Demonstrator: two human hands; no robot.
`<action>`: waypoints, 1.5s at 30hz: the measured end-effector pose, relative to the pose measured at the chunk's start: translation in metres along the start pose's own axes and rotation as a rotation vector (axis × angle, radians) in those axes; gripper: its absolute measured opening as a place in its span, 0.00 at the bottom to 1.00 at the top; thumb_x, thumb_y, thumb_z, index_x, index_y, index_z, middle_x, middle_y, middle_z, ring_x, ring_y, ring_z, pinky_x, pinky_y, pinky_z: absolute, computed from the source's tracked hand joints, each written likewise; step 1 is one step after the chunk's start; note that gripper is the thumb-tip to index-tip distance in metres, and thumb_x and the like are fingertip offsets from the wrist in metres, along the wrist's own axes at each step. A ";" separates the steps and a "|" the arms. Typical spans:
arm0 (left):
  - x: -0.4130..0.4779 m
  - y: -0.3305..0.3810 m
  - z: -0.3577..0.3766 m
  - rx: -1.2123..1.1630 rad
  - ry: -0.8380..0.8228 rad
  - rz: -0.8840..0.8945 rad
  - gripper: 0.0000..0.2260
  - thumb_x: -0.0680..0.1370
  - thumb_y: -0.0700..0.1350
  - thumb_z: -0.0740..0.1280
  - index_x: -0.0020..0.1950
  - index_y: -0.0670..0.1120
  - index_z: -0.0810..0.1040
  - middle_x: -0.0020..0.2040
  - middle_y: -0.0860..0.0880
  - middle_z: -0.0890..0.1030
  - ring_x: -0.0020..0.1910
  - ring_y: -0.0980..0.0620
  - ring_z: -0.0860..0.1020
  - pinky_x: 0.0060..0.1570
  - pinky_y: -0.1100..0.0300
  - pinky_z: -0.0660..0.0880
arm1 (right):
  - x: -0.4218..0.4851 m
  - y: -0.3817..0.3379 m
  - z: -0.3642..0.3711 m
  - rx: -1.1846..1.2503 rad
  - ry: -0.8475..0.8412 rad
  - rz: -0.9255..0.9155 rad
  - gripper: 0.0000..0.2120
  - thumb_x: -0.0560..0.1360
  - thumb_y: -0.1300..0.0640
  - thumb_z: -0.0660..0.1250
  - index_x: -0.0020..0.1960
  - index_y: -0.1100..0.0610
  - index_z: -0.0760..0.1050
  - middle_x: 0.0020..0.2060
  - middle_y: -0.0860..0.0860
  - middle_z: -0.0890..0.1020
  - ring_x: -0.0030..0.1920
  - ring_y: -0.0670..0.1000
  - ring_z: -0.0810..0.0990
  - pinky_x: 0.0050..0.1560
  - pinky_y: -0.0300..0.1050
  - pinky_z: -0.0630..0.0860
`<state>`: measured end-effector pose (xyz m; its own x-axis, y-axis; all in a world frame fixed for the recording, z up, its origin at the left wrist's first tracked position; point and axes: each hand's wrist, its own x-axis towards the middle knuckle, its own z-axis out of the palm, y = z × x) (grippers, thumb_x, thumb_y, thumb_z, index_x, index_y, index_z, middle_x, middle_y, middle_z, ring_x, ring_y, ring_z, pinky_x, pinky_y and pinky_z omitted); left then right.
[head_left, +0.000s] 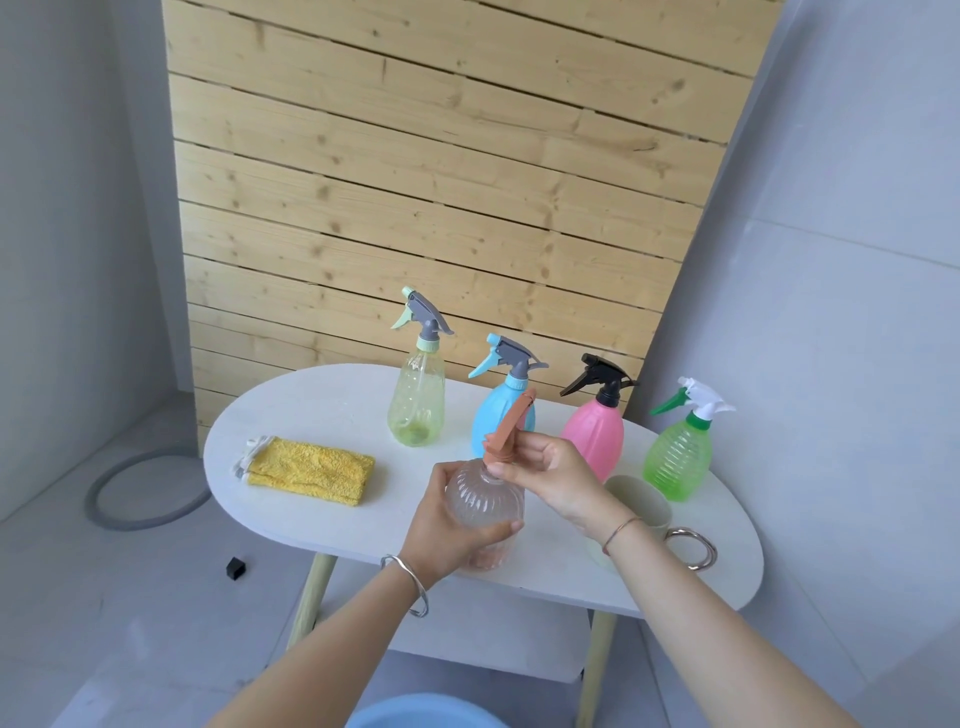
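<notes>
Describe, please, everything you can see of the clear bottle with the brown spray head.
The clear bottle is ribbed, see-through plastic, faintly pink, with a brown spray head on top. It is upright near the table's front edge. The left hand grips its body; the right hand pinches its neck collar.

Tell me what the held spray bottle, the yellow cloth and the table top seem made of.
The spray bottle looks like clear glossy plastic: see-through, with shiny moulded ribs. Its trigger head is opaque brown plastic, duller. The yellow cloth shows a fluffy pile, likely microfibre or terry. The table top is smooth matte white, perhaps painted or laminated board.
</notes>
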<state>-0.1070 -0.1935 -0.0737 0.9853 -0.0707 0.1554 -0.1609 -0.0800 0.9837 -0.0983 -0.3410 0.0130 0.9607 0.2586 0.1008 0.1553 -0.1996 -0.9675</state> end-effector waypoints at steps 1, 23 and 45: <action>0.000 0.000 0.000 0.010 0.001 0.001 0.35 0.58 0.48 0.83 0.59 0.49 0.69 0.56 0.55 0.76 0.49 0.72 0.74 0.46 0.77 0.68 | 0.000 0.001 0.000 -0.004 -0.006 0.001 0.14 0.71 0.65 0.72 0.53 0.51 0.80 0.50 0.47 0.84 0.55 0.45 0.81 0.59 0.38 0.74; 0.041 0.104 -0.023 0.191 -0.155 0.175 0.04 0.72 0.44 0.76 0.46 0.48 0.86 0.38 0.47 0.86 0.39 0.57 0.82 0.53 0.56 0.79 | -0.004 0.019 0.020 -0.158 0.267 -0.123 0.07 0.70 0.59 0.74 0.46 0.49 0.81 0.42 0.43 0.84 0.46 0.41 0.79 0.56 0.43 0.72; 0.047 0.093 -0.030 0.059 -0.252 0.189 0.09 0.73 0.40 0.74 0.52 0.40 0.84 0.38 0.55 0.85 0.40 0.60 0.83 0.48 0.67 0.77 | -0.002 0.042 0.047 0.226 0.474 -0.006 0.12 0.68 0.58 0.76 0.49 0.58 0.79 0.47 0.45 0.83 0.58 0.46 0.78 0.60 0.44 0.74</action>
<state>-0.0744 -0.1748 0.0273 0.8935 -0.3337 0.3006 -0.3503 -0.0990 0.9314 -0.1040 -0.3056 -0.0391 0.9668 -0.2070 0.1499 0.1580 0.0231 -0.9872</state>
